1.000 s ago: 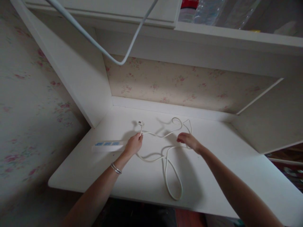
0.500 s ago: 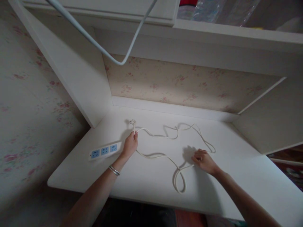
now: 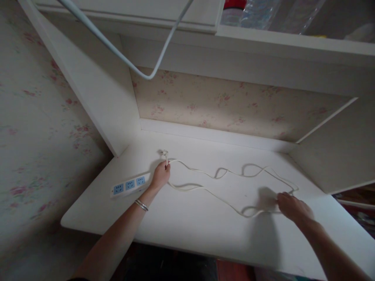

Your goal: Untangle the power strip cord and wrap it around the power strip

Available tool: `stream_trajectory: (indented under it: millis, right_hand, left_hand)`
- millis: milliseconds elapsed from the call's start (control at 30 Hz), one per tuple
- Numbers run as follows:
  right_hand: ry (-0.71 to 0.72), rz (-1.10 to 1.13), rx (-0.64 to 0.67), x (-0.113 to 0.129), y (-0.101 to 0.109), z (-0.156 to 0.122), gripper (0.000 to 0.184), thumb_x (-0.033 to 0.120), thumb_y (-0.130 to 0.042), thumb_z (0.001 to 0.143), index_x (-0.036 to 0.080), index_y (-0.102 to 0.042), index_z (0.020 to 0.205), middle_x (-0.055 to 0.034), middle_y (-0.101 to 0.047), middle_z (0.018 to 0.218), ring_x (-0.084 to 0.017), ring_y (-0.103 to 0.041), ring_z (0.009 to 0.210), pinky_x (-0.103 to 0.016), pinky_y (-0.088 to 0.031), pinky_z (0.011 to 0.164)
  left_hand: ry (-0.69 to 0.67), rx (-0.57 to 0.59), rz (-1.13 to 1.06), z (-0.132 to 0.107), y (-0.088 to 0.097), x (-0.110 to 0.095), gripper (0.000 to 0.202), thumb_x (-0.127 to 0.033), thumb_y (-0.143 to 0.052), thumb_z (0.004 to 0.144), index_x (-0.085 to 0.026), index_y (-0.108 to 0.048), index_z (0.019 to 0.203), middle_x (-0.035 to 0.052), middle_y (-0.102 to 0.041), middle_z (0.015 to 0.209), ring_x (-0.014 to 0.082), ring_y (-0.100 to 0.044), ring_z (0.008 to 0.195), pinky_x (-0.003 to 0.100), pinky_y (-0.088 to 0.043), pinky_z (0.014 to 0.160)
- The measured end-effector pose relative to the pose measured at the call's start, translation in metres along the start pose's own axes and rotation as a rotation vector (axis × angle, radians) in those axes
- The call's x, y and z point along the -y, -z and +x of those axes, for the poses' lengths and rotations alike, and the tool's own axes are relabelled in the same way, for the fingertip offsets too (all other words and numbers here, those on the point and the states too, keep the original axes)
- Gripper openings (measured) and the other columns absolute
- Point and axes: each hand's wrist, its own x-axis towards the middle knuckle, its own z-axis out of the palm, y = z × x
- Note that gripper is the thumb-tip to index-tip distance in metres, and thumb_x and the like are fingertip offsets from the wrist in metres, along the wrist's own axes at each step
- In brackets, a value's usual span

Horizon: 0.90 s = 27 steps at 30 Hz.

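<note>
White cord (image 3: 202, 187) stretches sideways across the desk (image 3: 190, 226) in two wavy strands, pinched by the closed right hand (image 3: 294, 207). Gripped in the left hand (image 3: 161, 174), its plug end (image 3: 164, 152) points toward the desk's back; beside that hand, the power strip (image 3: 129, 186) lies lengthwise left to right, slightly slanted.

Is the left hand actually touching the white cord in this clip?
Touching. The head view shows the left hand closed around the white cord, whose plug end sticks out beyond the fist.
</note>
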Motion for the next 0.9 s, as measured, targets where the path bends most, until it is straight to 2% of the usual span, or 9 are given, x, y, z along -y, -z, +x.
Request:
stream_trajectory:
  millis: [67,233,333,467,567,633,700,800,900]
  right_hand:
    - [0.083,0.024,0.067,0.048,0.009,0.009,0.02,0.016,-0.046,0.082,0.019,-0.066,0.082,-0.0127,-0.068,0.09,-0.023,-0.065,0.076,-0.032,-0.04,0.062]
    - [0.507,0.392,0.189,0.197,0.037,0.016,0.031,0.03,-0.038,0.092,0.02,-0.067,0.089,-0.0081,-0.068,0.093,-0.02,-0.063,0.086,-0.029,-0.042,0.076]
    - [0.628,0.64,0.209,0.277,0.047,0.021,0.032,0.029,-0.037,0.092,0.02,-0.067,0.093,-0.0062,-0.069,0.096,-0.02,-0.063,0.087,-0.03,-0.045,0.078]
    - [0.683,0.811,0.21,0.352,0.048,0.038,0.033,0.024,-0.041,0.089,0.019,-0.061,0.115,-0.0071,-0.064,0.117,-0.023,-0.057,0.107,-0.036,-0.044,0.093]
    - [0.688,0.831,0.17,0.386,0.046,0.05,0.053,0.019,-0.046,0.084,0.013,-0.041,0.137,-0.0119,-0.043,0.141,-0.025,-0.036,0.132,-0.041,-0.031,0.108]
    - [0.68,0.856,0.138,0.397,0.045,0.055,0.066,0.017,-0.047,0.082,0.009,-0.027,0.144,-0.0141,-0.032,0.148,-0.026,-0.021,0.14,-0.044,-0.024,0.113]
    - [0.678,0.883,0.088,0.4,0.046,0.059,0.069,0.018,-0.048,0.081,0.011,-0.023,0.146,-0.0135,-0.028,0.15,-0.026,-0.015,0.142,-0.046,-0.02,0.114]
    - [0.745,0.854,0.005,0.392,0.05,0.063,0.061,0.025,-0.053,0.084,0.017,-0.035,0.141,-0.0126,-0.032,0.148,-0.026,-0.023,0.139,-0.048,-0.022,0.113]
    - [0.854,0.725,-0.021,0.379,0.058,0.064,0.043,0.035,-0.051,0.089,0.018,-0.049,0.129,-0.0135,-0.048,0.136,-0.026,-0.041,0.128,-0.048,-0.027,0.108]
  left_hand:
    - [-0.022,0.001,0.016,-0.002,0.0,-0.001,0.022,-0.023,-0.042,0.089,-0.015,-0.063,0.093,0.0094,-0.067,0.089,0.0193,-0.061,0.086,0.029,-0.045,0.081]
    - [-0.054,0.005,0.047,-0.012,-0.001,-0.005,0.029,-0.021,-0.042,0.089,-0.013,-0.058,0.112,0.012,-0.065,0.095,0.0219,-0.061,0.093,0.032,-0.045,0.085]
    - [-0.084,-0.007,0.015,-0.021,-0.006,-0.007,0.043,-0.021,-0.042,0.091,-0.011,-0.043,0.133,0.0158,-0.062,0.114,0.0226,-0.058,0.107,0.033,-0.045,0.092]
    - [-0.14,-0.054,-0.105,-0.033,-0.014,-0.007,0.045,-0.023,-0.039,0.093,-0.014,-0.039,0.136,0.0155,-0.053,0.132,0.0222,-0.052,0.12,0.036,-0.042,0.101]
    - [-0.154,-0.071,-0.118,-0.038,-0.015,-0.007,0.041,-0.024,-0.036,0.094,-0.012,-0.043,0.132,0.0162,-0.056,0.128,0.0229,-0.052,0.12,0.038,-0.042,0.101]
    - [-0.15,-0.083,-0.105,-0.04,-0.014,-0.007,0.04,-0.024,-0.034,0.095,-0.012,-0.045,0.131,0.0162,-0.058,0.124,0.023,-0.053,0.118,0.038,-0.043,0.1]
    - [-0.135,-0.075,-0.087,-0.041,-0.012,-0.009,0.037,-0.024,-0.033,0.095,-0.013,-0.048,0.127,0.0155,-0.061,0.117,0.0232,-0.057,0.113,0.038,-0.045,0.097]
    - [-0.133,-0.05,-0.08,-0.041,-0.011,-0.01,0.034,-0.025,-0.032,0.096,-0.014,-0.052,0.121,0.0149,-0.062,0.114,0.0228,-0.059,0.109,0.038,-0.046,0.095]
    - [-0.158,-0.03,-0.103,-0.043,-0.009,-0.012,0.032,-0.025,-0.033,0.096,-0.015,-0.054,0.118,0.0138,-0.062,0.115,0.021,-0.058,0.109,0.035,-0.045,0.096]
